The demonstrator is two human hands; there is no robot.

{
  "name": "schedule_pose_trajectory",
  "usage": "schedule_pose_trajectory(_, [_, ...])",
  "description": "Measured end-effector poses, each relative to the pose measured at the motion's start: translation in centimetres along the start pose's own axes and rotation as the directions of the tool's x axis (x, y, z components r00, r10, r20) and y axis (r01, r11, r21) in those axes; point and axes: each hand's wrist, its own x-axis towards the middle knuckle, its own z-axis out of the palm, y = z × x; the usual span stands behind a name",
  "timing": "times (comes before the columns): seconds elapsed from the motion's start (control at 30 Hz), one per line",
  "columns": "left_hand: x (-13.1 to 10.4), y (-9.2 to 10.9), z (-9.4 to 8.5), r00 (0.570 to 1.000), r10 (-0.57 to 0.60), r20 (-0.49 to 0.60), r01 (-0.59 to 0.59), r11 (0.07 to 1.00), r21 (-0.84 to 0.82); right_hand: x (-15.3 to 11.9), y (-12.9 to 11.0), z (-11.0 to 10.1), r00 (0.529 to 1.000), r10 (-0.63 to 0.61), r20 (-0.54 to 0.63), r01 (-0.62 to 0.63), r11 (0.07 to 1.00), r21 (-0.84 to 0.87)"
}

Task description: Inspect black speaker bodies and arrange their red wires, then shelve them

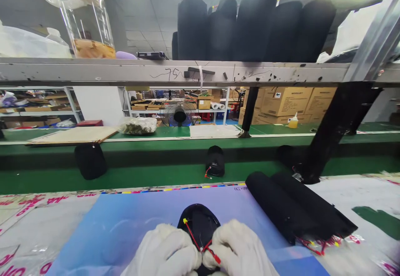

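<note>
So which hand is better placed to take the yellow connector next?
Probably the left hand: the yellow connector lies just beyond its fingers, while the right hand is farther off, by the red connector.

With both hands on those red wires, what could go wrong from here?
The red wires might get tugged or strained where the left hand and right hand meet. The thick white gloves could dull the feel for such thin leads. The yellow connector lies loose on the black piece and might catch on a fingertip.
</note>
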Motion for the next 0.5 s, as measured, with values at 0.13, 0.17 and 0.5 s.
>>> schedule_pose_trajectory(0.13, [1.7,-0.8,0.1,0.988,0.068,-0.138,-0.098,0.969,-0.226,1.9,0.9,1.3,0.994,-0.091,-0.067,0.101,0.981,0.163])
schedule_pose_trajectory(0.17, [1.7,-1.2,0.4,0.986,0.050,-0.160,-0.100,0.941,-0.322,2.0,1.2,1.4,0.994,-0.095,-0.052,0.104,0.973,0.207])
schedule_pose_trajectory(0.5, [-0.6,-1.4,0.5,0.928,-0.318,-0.193,0.048,0.618,-0.785,2.6,1.8,-3.3,0.925,0.022,0.380,-0.196,0.883,0.427])
